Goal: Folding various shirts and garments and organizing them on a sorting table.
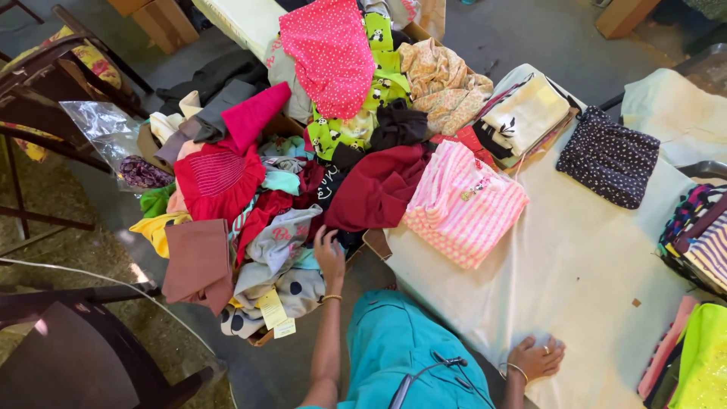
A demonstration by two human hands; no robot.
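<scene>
Both hands spread: left hand (329, 256) on clothes pile (303, 174), right hand (536, 357) flat on table (575, 265)

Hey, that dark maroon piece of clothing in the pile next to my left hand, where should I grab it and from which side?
Probably its lower edge, coming from your side. The maroon garment lies on top of the heap, draped toward you, with its bottom edge loose just beyond your left hand. The pink striped top lies against its right side, so lift up and leftward.

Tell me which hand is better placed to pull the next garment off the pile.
Left. The left hand already rests on the clothes pile, fingers in the fabric. The right hand lies flat on the cream table cover, away from it.
</scene>
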